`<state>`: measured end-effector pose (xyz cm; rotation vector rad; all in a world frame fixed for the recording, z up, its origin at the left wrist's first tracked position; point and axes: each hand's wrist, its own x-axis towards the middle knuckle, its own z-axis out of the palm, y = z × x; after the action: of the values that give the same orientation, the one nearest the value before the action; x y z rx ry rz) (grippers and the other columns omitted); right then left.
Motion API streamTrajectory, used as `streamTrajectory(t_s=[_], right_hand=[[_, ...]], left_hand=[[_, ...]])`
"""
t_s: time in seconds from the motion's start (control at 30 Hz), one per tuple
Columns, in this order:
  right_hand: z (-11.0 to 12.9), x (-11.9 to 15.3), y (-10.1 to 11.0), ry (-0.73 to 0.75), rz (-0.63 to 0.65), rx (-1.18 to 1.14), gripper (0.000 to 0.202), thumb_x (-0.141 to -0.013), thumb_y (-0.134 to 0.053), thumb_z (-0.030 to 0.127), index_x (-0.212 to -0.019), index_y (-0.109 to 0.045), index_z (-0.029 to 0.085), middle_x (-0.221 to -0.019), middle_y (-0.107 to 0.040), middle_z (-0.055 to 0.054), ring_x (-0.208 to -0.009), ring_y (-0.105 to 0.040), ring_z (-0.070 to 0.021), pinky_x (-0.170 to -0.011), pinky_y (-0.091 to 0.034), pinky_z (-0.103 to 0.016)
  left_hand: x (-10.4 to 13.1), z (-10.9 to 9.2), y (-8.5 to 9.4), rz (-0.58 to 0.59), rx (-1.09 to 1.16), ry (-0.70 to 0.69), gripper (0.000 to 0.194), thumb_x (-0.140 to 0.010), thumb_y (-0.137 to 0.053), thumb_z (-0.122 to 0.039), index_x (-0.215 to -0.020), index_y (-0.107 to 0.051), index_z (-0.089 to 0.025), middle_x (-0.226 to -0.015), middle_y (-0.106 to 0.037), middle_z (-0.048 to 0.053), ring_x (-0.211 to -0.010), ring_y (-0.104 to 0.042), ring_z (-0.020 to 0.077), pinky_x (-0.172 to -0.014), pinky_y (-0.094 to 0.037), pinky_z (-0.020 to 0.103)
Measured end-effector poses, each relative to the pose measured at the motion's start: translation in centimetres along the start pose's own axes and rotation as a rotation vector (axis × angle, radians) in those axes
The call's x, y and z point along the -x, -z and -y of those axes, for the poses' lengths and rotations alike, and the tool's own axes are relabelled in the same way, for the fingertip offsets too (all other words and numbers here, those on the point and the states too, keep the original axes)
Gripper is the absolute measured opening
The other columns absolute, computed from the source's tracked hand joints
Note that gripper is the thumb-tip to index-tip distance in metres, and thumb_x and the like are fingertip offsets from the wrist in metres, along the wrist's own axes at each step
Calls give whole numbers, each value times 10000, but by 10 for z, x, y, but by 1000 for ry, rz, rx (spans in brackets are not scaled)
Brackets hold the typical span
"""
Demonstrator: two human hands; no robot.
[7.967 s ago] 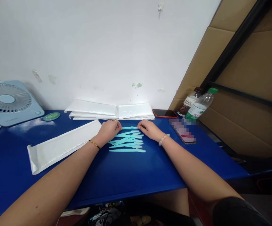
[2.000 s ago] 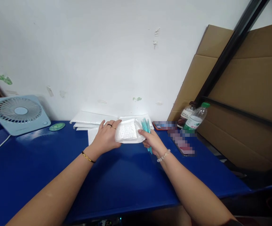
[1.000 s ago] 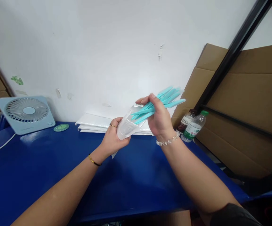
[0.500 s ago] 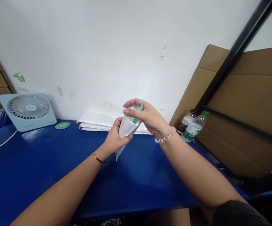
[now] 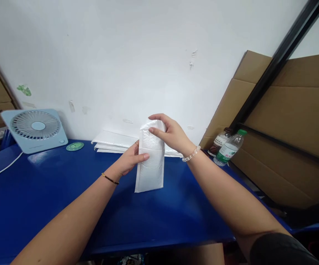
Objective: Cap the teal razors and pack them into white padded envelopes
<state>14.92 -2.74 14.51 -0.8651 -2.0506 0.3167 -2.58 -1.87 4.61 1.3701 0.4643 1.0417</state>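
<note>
A white padded envelope (image 5: 151,169) stands nearly upright between my hands, its broad face toward me and its lower edge low over the blue table. My left hand (image 5: 130,159) grips its left side, thumb on the front and fingers behind. At the top, my right hand (image 5: 167,129) is closed on the upper edge, thumb in front and fingers over the top. Whatever the envelope holds, if anything, is hidden. Behind it, a small stack of similar white envelopes (image 5: 112,140) lies against the wall.
A light blue fan (image 5: 38,127) stands at the left with a white cable (image 5: 3,171). Near it lies a green round disc (image 5: 75,146). Two bottles, one green-capped (image 5: 228,149) and one brown-capped (image 5: 218,141), stand right on the blue table (image 5: 65,191), beside cardboard (image 5: 289,129) and a black post (image 5: 259,84).
The envelope has turned from a slanted, narrow view to face me broadside and more upright. The teal strip seen by my right hand is out of sight.
</note>
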Motion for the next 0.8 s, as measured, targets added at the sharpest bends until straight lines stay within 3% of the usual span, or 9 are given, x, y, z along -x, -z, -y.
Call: streamTrajectory(t_s=[0.1,0.2,0.33,0.4,0.47,0.57,0.7,0.77,0.8], right_hand=[[-1,3,5,65,-143,212,408,-827,-596,417,-1186,-551,229,-1190,-565,-83,-1101,-506,-230,-940,-411,-410],[5,13,17,138,-152,440,455,-786,-623,503,-1154,-595,237,-1226,-540,-104,-1135,-459,-272,-890,-409,-418],[16,20,34,97,175,561,300,-776,-648,468,-890,-687,193,-897,-651,-82,-862,-548,-227,-731,-408,-356],[17,17,42,-14,344,444,254,-795,-641,414,-776,-678,164,-689,-620,-36,-659,-524,-148,-620,-382,-290],[12,12,50,-135,372,243,258,-781,-660,395,-712,-651,147,-591,-564,-2,-549,-465,-96,-533,-343,-244],[-16,6,62,-327,79,-51,250,-751,-690,372,-713,-604,140,-612,-542,2,-514,-447,-71,-460,-325,-206],[-88,17,58,-558,-420,-309,231,-761,-645,348,-698,-506,175,-612,-511,14,-478,-478,-82,-415,-348,-198],[-127,31,44,-708,-596,-244,233,-762,-607,376,-700,-482,189,-585,-506,24,-461,-492,-99,-437,-391,-220],[-144,40,36,-790,-616,-115,228,-767,-578,389,-698,-493,189,-573,-515,22,-465,-498,-107,-460,-407,-231]], left_hand=[[-1,1,-6,-71,-69,-3,489,-684,-760,-329,-1101,-549,-183,-1086,-660,78,-1012,-601,253,-874,-461,385],[-1,3,-11,-99,-77,-9,424,-724,-729,-346,-1073,-559,-177,-1041,-681,73,-965,-624,243,-861,-473,403],[1,2,-16,-50,-77,6,405,-724,-728,-342,-1063,-578,-180,-1024,-689,68,-942,-632,235,-840,-485,389],[2,-1,-17,-19,-102,13,404,-730,-720,-346,-1073,-581,-185,-1022,-686,69,-934,-630,233,-821,-489,378],[1,-5,-16,-15,-133,-8,416,-758,-687,-368,-1118,-568,-198,-1049,-670,72,-948,-619,230,-824,-483,376],[-5,-7,-5,-171,-231,-93,447,-806,-617,-392,-1210,-520,-227,-1136,-619,73,-1037,-573,213,-908,-434,376],[-17,2,32,-786,-292,-197,415,-784,-595,-344,-1172,-507,-227,-1179,-543,58,-1104,-506,185,-971,-370,358],[-20,9,53,-1044,-227,-147,421,-740,-594,-295,-1141,-493,-218,-1089,-540,44,-1039,-519,179,-935,-384,364],[-21,13,62,-1122,-205,-117,427,-713,-597,-274,-1122,-488,-212,-1041,-533,37,-1006,-522,177,-913,-392,365]])
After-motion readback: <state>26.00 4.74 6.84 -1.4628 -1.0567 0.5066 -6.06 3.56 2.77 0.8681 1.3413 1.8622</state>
